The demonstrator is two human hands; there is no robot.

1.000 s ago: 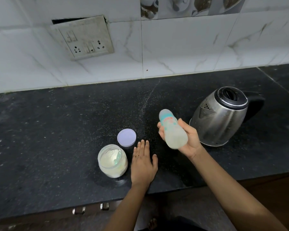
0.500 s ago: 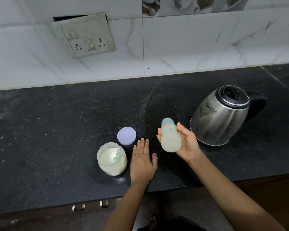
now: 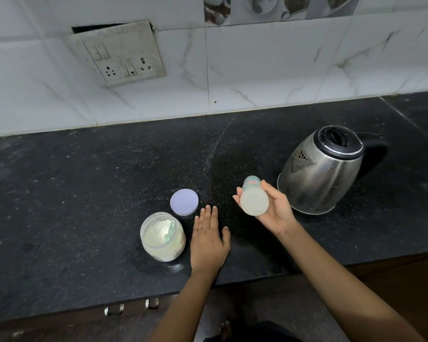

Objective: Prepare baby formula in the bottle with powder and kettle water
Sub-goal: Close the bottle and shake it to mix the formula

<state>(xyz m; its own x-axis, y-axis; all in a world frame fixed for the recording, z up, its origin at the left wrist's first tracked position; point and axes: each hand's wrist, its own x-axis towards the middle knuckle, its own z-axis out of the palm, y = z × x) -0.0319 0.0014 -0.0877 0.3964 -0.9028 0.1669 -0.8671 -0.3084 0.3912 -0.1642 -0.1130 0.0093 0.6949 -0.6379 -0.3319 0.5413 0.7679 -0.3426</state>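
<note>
Two hands at the bench: my right hand curls round the tilted bottle of cloudy mix, kettle just to its right; my left hand lies flat and empty, powder jar at its left. Mixing well, I judge, needs a firm grip and short swirls

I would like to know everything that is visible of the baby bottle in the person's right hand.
The baby bottle is small, seemingly translucent plastic, holding cloudy whitish liquid. A teal and pink printed band runs near its pale, rounded top, whose details are blurred. It is tilted, base toward the camera, top pointing away. The right hand grips its body, holding it above the black counter, apart from the kettle. Nothing else touches it.
</note>
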